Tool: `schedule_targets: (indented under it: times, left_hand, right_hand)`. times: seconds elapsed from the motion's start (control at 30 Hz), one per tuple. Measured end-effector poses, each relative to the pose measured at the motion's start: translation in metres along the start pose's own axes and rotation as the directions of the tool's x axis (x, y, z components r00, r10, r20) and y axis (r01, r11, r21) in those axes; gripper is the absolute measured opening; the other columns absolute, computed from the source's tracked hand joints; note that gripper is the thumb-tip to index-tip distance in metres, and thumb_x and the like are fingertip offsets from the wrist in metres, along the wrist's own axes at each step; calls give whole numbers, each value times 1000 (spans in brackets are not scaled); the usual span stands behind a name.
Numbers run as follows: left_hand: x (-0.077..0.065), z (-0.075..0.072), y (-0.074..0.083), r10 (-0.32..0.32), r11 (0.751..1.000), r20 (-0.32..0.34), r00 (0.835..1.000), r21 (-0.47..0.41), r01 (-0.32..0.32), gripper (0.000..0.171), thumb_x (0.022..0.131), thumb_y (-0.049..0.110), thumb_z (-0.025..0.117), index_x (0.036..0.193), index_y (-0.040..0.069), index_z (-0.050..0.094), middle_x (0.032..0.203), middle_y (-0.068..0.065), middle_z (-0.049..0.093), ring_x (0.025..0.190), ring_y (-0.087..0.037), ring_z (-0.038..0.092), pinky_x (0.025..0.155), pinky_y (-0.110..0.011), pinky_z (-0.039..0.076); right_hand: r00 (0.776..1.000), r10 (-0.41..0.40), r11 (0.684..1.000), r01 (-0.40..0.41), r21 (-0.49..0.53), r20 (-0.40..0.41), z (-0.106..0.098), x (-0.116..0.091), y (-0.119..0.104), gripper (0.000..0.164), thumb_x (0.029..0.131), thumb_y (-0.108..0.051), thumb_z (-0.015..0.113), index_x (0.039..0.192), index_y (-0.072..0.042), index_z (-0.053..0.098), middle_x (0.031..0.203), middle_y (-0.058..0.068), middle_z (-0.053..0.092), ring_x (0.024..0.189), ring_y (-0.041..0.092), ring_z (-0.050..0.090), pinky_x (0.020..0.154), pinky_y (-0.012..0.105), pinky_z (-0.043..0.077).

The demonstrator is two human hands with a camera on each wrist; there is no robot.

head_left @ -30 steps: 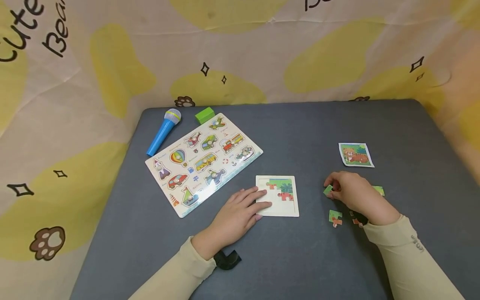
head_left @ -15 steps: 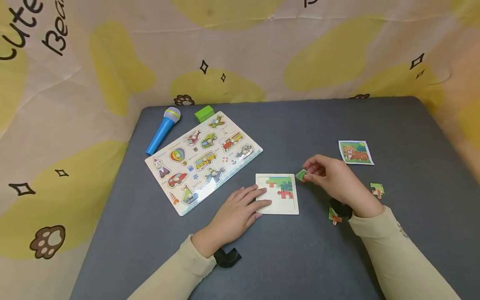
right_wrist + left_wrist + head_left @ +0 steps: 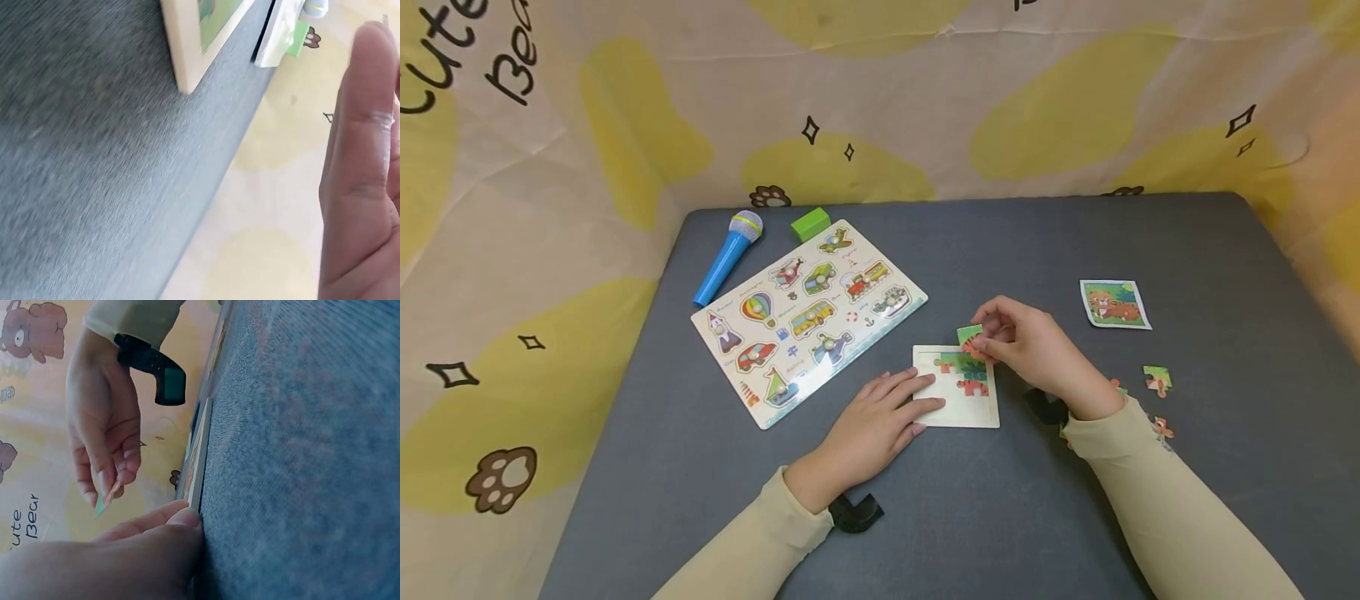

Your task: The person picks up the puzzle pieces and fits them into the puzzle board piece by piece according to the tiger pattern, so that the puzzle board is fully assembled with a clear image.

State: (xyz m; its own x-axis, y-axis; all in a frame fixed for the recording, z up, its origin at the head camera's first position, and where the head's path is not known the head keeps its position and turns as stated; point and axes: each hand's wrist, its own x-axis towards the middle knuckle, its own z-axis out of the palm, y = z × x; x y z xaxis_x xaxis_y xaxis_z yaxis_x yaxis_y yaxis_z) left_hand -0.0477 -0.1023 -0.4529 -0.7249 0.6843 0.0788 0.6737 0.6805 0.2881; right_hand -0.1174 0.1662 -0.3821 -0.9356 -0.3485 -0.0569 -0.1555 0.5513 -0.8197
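A small white puzzle tray [image 3: 955, 412] lies on the table with a few joined jigsaw pieces in its upper right part. My left hand [image 3: 880, 425] rests on the tray's left side, fingers spread and fairly straight. Between thumb and fingers my right hand [image 3: 1037, 350] pinches a green and orange jigsaw piece [image 3: 970, 337], which overlaps the tray's top right edge in the head view. In the left wrist view the held jigsaw piece [image 3: 103, 501] is raised above the tray. The right wrist view shows my right thumb [image 3: 369, 125] and the tray's corner [image 3: 187, 69]; the piece is hidden there.
Loose jigsaw pieces [image 3: 1157, 381] lie to the right, some partly behind my right forearm. A bear picture card [image 3: 1115, 305] lies beyond them. At the left are a large vehicle puzzle board [image 3: 805, 321], a blue toy microphone [image 3: 722, 267] and a green block [image 3: 811, 224].
My right hand has carried the jigsaw piece leftward from the loose pieces to the tray's top right edge and turned it. The left hand has stayed on the tray.
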Motion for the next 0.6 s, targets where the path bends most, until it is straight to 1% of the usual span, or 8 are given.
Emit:
schedule_targets:
  times: [0.07,0.2,0.37,0.47,0.53,0.6]
  left_hand:
    - [1,0,0,0,1000,5,1000,1,0,42,111,33,53,153,28,55,166,1,37,157,-21,25,127,-42,17]
    - [2,-1,0,3,1000,14,1000,4,-3,42,112,34,52,153,28,54,167,1,36,157,-21,24,127,-42,16]
    - [1,-2,1,16,1000,0,1000,-6,-16,41,112,31,53,152,27,55,166,0,37,156,-22,26,126,-44,19]
    - [1,-2,1,13,1000,-2,1000,-6,-13,41,112,31,53,152,28,55,166,0,38,156,-22,26,126,-44,20]
    - [0,-2,1,9,1000,-2,1000,-5,-9,41,111,31,54,152,28,55,166,0,38,156,-22,27,126,-43,19]
    - [0,-2,1,2,1000,2,1000,-2,-2,41,111,31,54,152,28,55,166,0,38,156,-21,26,127,-42,18]
  right_hand:
    - [1000,-10,1000,10,-1,-2,1,2,-1,22,96,1,74,116,-2,65,98,13,65,85,24,71,74,36,62]
    - [999,-43,999,43,-28,0,1,5,-1,22,95,0,76,116,-3,69,97,10,67,85,23,69,73,30,59]
    - [998,-54,996,56,-68,38,-1,1,0,21,96,-1,76,117,-3,75,94,5,69,85,21,63,75,30,54]
    - [999,-38,996,41,-74,37,-1,-4,1,17,95,-1,77,111,-3,72,92,5,66,83,22,61,71,30,53]
    - [999,-33,997,35,-75,29,0,-6,2,17,95,-2,77,108,-4,67,92,6,64,82,22,60,68,30,51]
    - [999,-40,995,42,-93,29,0,-9,3,23,95,-2,77,115,-5,67,93,7,62,80,22,57,66,31,49]
